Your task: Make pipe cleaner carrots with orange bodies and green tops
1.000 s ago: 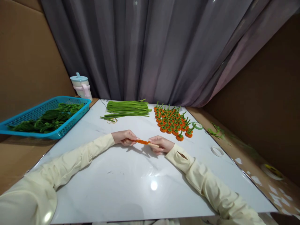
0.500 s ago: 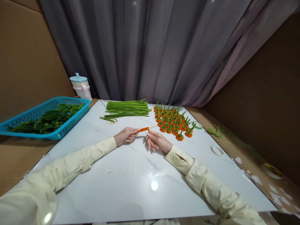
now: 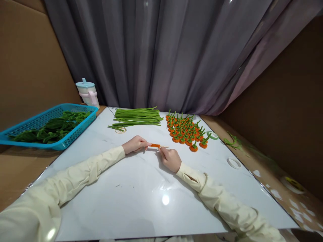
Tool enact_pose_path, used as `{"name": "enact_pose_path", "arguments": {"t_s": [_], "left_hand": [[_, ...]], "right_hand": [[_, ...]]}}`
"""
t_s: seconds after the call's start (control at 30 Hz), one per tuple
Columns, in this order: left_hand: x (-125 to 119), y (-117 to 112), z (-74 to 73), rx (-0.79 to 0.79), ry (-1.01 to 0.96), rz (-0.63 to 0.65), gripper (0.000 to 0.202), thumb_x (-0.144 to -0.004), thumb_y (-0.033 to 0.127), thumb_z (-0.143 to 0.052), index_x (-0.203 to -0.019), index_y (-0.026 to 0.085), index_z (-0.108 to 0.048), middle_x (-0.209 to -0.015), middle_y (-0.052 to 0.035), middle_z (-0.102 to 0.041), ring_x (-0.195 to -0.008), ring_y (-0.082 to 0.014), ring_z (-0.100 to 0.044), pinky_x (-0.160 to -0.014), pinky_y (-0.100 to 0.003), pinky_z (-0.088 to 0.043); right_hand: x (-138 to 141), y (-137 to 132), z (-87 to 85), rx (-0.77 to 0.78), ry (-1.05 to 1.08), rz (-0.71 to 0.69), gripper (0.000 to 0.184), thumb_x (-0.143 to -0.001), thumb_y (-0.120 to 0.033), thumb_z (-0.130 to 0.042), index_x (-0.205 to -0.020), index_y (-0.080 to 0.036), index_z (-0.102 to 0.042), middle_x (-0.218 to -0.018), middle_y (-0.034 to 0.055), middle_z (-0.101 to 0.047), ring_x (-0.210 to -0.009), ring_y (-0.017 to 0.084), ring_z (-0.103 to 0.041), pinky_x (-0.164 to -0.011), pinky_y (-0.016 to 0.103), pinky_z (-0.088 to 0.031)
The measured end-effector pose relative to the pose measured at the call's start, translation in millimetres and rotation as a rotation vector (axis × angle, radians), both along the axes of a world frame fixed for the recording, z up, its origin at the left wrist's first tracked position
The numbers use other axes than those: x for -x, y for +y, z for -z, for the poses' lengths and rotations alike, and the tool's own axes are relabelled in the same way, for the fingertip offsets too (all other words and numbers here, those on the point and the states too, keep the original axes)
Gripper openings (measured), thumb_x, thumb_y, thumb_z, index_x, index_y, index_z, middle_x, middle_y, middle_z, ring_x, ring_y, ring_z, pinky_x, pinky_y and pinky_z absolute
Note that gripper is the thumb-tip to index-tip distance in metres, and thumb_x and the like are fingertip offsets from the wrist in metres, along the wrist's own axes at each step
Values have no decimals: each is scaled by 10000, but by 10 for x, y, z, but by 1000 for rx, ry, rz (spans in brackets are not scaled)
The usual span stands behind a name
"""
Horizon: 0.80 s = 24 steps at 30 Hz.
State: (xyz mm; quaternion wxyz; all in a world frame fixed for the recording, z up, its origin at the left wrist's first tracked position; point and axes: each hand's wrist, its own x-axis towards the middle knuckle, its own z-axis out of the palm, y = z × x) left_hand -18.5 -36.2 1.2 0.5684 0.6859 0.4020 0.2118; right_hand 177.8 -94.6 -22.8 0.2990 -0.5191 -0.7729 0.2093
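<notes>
My left hand [image 3: 135, 144] pinches the left end of a thin stick wrapped in orange pipe cleaner [image 3: 155, 145], held just above the white table [image 3: 141, 198]. My right hand [image 3: 170, 158] is closed in a loose fist right below the stick's right end, fingertips at the orange wrap. Behind them lie several finished orange pieces with green stems [image 3: 186, 132] in rows, and a bundle of straight green pipe cleaners [image 3: 137, 117].
A blue basket [image 3: 15, 134] of dark green pieces stands on the left, with a lidded pale cup [image 3: 87, 92] behind it. Two tape rings [image 3: 212, 135] [image 3: 234, 163] lie on the right. Grey curtain and cardboard walls close in the table.
The stick was lifted and tilted upward, then lowered to level again. My right hand drew back toward me and curled under the stick's right end.
</notes>
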Motion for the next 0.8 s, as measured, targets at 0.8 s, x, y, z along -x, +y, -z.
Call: {"name": "enact_pose_path", "arguments": {"t_s": [0.8], "left_hand": [[172, 198, -112, 328, 160, 373, 295, -663, 347, -655, -488, 130, -557, -360, 93, -172, -318, -32, -96, -295, -193, -46]], "right_hand": [[-37, 31, -71, -42, -293, -270, 284, -858, -253, -356, -592, -184, -426, -455, -50, -312, -435, 93, -275, -494, 213, -198]]}}
